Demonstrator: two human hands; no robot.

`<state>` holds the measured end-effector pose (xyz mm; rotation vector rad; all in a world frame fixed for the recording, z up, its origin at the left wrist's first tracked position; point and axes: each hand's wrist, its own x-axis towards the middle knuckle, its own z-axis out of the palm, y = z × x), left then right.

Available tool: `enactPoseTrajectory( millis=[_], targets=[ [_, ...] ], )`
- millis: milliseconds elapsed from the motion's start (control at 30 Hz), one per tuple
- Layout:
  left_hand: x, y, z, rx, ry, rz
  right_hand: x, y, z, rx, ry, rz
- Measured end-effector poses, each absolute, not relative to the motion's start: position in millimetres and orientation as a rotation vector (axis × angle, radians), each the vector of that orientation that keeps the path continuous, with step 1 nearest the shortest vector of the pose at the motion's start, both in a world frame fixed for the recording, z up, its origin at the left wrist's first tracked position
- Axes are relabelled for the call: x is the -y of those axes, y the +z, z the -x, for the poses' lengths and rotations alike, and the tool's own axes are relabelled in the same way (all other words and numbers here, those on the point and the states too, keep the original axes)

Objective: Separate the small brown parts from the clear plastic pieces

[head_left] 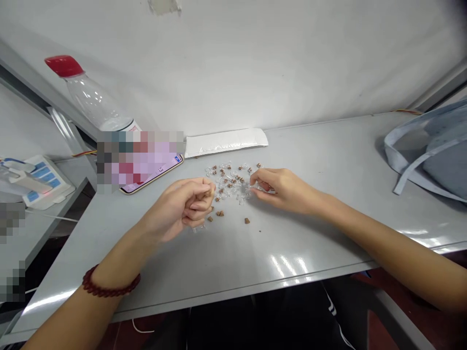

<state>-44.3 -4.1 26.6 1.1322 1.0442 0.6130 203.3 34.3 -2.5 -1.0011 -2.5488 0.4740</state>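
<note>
On the grey table (226,262) lies a loose cluster of small clear plastic pieces, many with brown plugs (230,185). Several brown plugs (220,213) are loose at the near side, one (247,220) set apart. My left hand (189,204), left of the cluster, is closed with thumb and forefinger pinching a small brown plug. My right hand (272,189) reaches into the cluster's right edge, thumb and fingers curved around clear plastic pieces; whether it grips one is hard to tell.
Behind the cluster lies a white padded pouch (226,142) against the wall. A phone (160,171) and a red-capped clear bottle (97,104) stand left. At the right is a blue-grey bag (438,150) with straps. The table's front edge runs below my hands.
</note>
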Motion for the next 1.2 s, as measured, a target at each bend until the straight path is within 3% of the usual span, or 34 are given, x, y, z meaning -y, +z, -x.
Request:
enactPoseTrajectory(
  millis=[167,767,967,1200],
  targets=[
    [0,23,40,-0.987,0.600,-0.880,-49,-4,-213,2.485,0.404,0.954],
    [9,12,25,-1.231,0.576,-1.131,-61,-10,-218,2.459,0.398,0.888],
    [16,6,15,-1.110,0.583,-1.299,-20,-6,-187,2.292,0.455,0.514],
    [24,-1,6,-1.288,0.735,-1.926,-11,-7,-182,2.327,0.485,0.470]
  ],
)
